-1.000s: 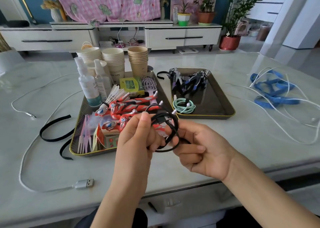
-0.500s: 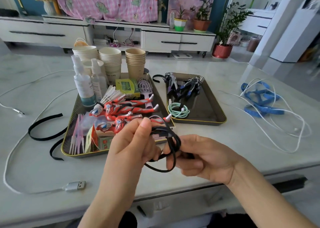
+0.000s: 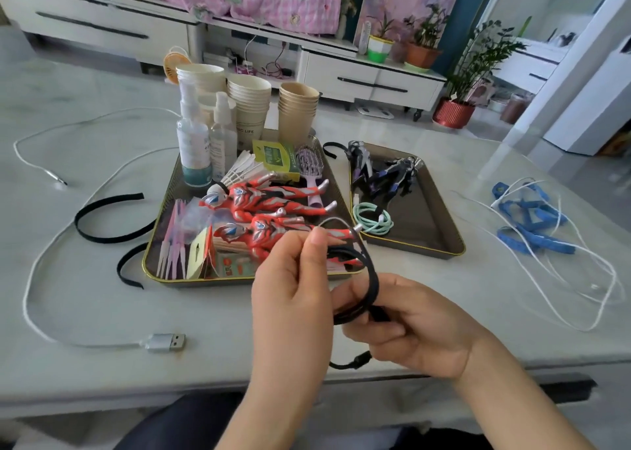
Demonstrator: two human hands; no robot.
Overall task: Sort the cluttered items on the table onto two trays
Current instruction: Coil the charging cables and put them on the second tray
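- Spanning the whole view, the table (image 3: 211, 309) carries two trays side by side. The left tray (image 3: 191, 280) is crowded with cups, bottles and red figures. The right tray (image 3: 423, 217) has dark figures and a mint cable coil (image 3: 372, 222).
- Both hands work above the near edge. The left hand (image 3: 290, 296) pinches the top of the black cable (image 3: 370, 279) between thumb and fingers, and the right hand (image 3: 420, 330) curls round the lower side of the loops.
- The black cable is gathered into a few loops, lifted off the table and touching neither tray.
- Its plug end (image 3: 358, 361) dangles below the right hand; the other end may sit inside that grip, though the view hides it.
- Advice: make the loops even, wind the loose tail round them so the coil holds, then lay it beside the mint coil.
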